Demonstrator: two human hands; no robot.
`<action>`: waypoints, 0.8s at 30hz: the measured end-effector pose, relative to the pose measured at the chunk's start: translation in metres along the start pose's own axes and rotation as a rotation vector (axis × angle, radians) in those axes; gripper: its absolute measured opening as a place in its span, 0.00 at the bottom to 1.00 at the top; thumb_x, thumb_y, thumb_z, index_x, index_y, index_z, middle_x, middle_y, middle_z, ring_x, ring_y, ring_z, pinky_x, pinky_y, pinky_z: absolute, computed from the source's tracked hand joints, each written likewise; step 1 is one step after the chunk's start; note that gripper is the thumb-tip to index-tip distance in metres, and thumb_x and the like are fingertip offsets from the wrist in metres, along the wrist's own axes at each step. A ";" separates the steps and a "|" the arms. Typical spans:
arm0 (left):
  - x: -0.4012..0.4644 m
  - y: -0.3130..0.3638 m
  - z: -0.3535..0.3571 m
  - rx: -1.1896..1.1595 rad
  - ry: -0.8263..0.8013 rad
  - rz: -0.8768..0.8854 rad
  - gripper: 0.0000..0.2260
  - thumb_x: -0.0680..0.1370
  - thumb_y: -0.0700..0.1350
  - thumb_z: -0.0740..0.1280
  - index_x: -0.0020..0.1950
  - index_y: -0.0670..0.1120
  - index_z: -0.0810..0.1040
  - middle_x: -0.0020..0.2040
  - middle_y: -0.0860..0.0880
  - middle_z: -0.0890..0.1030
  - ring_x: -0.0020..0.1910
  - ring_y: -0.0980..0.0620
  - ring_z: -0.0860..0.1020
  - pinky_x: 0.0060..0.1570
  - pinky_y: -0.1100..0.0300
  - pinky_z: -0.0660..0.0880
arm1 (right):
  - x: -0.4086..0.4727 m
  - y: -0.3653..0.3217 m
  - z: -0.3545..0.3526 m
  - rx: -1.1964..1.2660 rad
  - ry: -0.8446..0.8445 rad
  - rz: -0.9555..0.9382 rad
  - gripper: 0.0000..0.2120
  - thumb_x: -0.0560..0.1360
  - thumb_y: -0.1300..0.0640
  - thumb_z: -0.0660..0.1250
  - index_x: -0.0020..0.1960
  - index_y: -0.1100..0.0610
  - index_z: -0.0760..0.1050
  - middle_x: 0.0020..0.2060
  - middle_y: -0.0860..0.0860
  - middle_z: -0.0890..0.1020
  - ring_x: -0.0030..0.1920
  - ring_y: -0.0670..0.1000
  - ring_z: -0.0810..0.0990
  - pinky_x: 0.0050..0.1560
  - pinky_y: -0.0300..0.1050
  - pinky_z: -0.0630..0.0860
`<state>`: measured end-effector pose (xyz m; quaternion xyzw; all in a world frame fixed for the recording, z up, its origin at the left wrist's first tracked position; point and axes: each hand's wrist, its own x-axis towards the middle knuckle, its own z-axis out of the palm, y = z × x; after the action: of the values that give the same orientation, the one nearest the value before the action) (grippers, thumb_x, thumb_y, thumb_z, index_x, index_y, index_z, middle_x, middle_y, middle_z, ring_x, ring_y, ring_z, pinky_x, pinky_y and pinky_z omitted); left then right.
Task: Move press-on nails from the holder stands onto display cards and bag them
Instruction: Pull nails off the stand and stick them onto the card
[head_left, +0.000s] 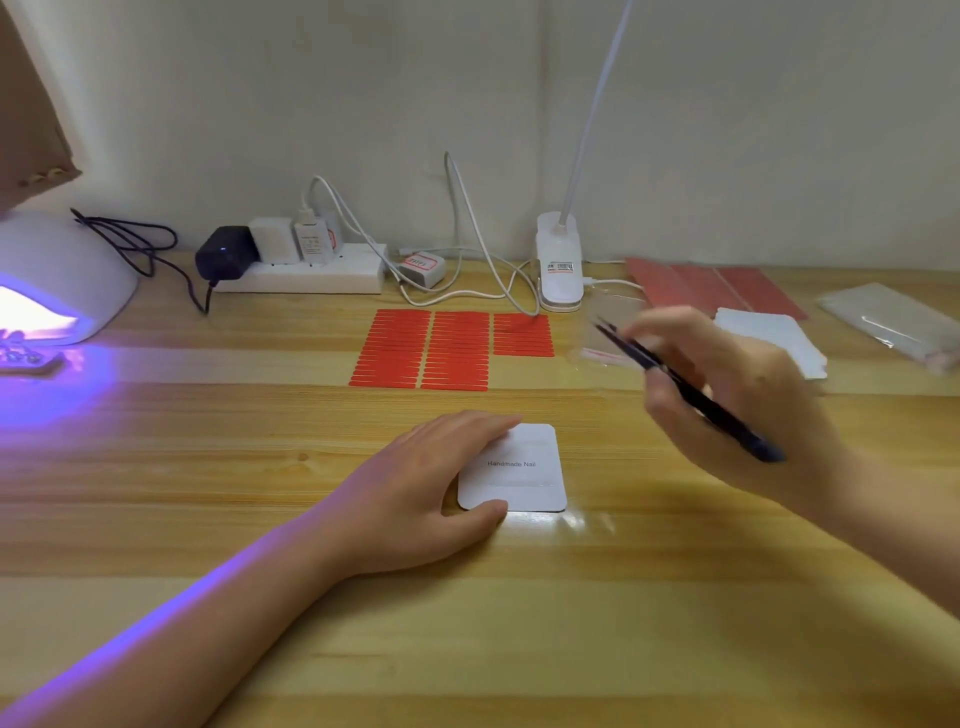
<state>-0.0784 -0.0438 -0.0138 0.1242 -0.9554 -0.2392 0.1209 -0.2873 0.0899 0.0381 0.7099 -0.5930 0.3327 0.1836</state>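
A white display card (524, 467) printed "Handmade Nail" lies flat on the wooden table in the middle. My left hand (415, 493) rests on its left edge, fingers straight on top and thumb at its lower corner. My right hand (727, 395) hovers to the right above the table and grips black tweezers (680, 387), tips pointing up-left; the hand is blurred. Sheets of red adhesive strips (452, 348) lie behind the card. A stack of white cards (774, 343) and clear bags (893, 327) sit at the right. Holder stands with nails (21, 356) show under the lamp at far left.
A glowing UV nail lamp (57, 280) stands at the far left. A power strip (306, 273) with plugs and cables runs along the wall. A white clip lamp base (558, 265) stands behind the strips. Red sheets (711, 291) lie at the back right.
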 end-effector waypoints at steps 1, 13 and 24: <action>0.000 0.000 0.000 -0.006 0.004 0.005 0.26 0.72 0.57 0.61 0.65 0.68 0.51 0.61 0.76 0.55 0.63 0.73 0.58 0.62 0.78 0.54 | 0.002 -0.005 0.012 0.175 0.019 0.137 0.13 0.74 0.60 0.56 0.53 0.60 0.75 0.33 0.47 0.76 0.27 0.46 0.70 0.30 0.33 0.68; 0.000 0.003 -0.003 -0.190 0.174 0.014 0.21 0.77 0.53 0.59 0.70 0.50 0.67 0.60 0.63 0.69 0.62 0.67 0.65 0.61 0.74 0.61 | 0.006 -0.017 0.079 0.568 0.182 0.597 0.16 0.72 0.69 0.66 0.35 0.51 0.66 0.22 0.48 0.71 0.22 0.43 0.66 0.25 0.31 0.62; -0.026 -0.059 -0.075 -0.064 0.419 -0.247 0.15 0.76 0.37 0.63 0.62 0.46 0.76 0.51 0.55 0.76 0.51 0.62 0.73 0.52 0.73 0.69 | 0.003 -0.011 0.083 0.614 0.000 0.518 0.17 0.69 0.37 0.66 0.41 0.51 0.70 0.24 0.46 0.73 0.22 0.51 0.68 0.23 0.43 0.63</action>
<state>-0.0221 -0.1187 0.0173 0.2833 -0.8790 -0.2512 0.2898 -0.2553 0.0360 -0.0175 0.5587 -0.6254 0.5298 -0.1268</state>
